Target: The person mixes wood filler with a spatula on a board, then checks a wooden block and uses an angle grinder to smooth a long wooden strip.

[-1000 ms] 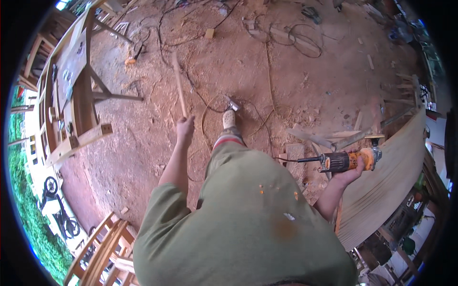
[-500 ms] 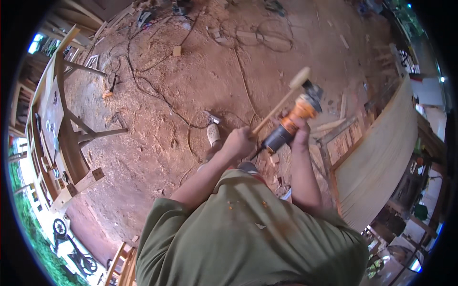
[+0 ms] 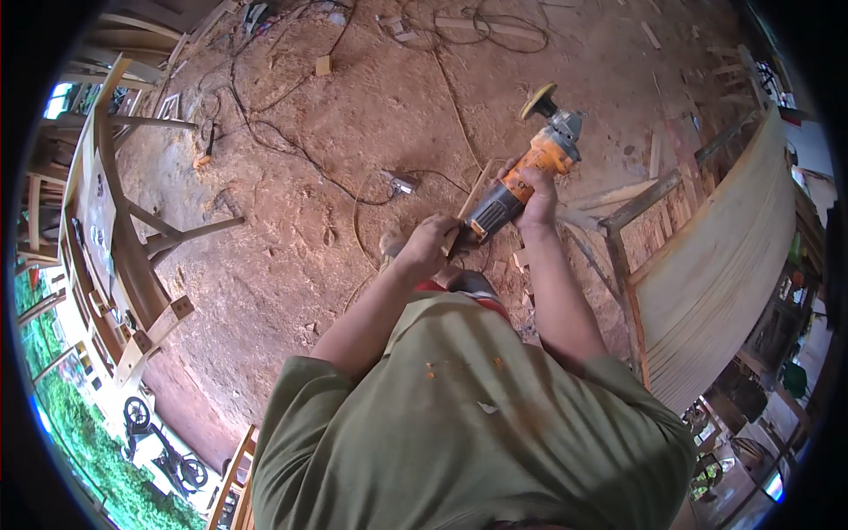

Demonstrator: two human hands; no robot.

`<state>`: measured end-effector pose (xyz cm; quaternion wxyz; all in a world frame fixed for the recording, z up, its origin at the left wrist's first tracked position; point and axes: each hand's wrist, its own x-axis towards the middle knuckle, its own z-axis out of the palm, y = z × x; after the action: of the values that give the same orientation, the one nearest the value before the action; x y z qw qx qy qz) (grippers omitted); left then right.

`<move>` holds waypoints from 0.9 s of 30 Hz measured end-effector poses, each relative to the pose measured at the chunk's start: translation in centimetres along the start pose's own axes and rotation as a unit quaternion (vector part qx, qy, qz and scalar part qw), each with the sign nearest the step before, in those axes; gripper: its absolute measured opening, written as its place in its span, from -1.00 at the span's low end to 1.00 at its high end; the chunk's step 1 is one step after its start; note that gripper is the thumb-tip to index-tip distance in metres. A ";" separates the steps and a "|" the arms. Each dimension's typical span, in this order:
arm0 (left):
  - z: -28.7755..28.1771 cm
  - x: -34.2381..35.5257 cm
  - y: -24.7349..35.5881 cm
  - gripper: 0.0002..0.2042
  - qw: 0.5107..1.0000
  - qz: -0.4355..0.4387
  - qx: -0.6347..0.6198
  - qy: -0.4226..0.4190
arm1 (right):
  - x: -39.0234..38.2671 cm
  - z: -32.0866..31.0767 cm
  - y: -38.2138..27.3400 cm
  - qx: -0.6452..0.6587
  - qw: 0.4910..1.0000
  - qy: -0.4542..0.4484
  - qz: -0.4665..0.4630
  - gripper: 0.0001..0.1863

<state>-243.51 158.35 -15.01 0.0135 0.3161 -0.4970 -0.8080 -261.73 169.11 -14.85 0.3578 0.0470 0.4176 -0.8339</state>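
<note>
My right hand (image 3: 537,199) is wrapped round the orange and black body of an angle grinder (image 3: 503,203). The tool slants up and to the right, its grey head at the far end carrying a round yellowish disc (image 3: 538,102). Close to the grinder's dark rear end, my left hand (image 3: 427,245) is closed on a thin wooden stick (image 3: 478,188). That stick runs along the left of the grinder, and its far part passes behind the tool and my right fingers. What the left fingertips touch at the grinder's rear is partly hidden.
A pale wooden panel (image 3: 715,274) leans on a frame at right. On the left stands a wooden workbench (image 3: 132,256) with splayed legs. Cords (image 3: 296,155), a small power tool (image 3: 402,183) and a wood block (image 3: 324,65) lie on the shaving-strewn floor. A motorcycle (image 3: 163,446) stands outside, lower left.
The grinder has turned so its disc shows edge-on and apart from the stick. My left hand has drawn slightly nearer to me, and less of the stick shows.
</note>
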 end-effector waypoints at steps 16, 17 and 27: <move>-14.4 23.8 -41.1 -0.75 0.921 -0.014 0.390 -0.012 | 15.2 -26.2 16.9 -0.135 0.989 -0.005 -0.065 -0.60; -16.7 24.3 -45.2 -0.76 0.899 -0.022 0.438 -0.013 | 15.8 -27.7 18.1 -0.132 0.989 -0.003 -0.065 -0.60; -32.2 28.1 -52.9 -0.69 0.694 -0.274 0.666 -0.012 | 17.8 -30.5 22.6 -0.113 0.986 0.006 -0.124 -0.66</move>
<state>-233.63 150.12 -81.78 -0.4279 0.3548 -0.7966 -0.2374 -267.20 172.56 -56.30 0.2521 -0.0406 0.5142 -0.8188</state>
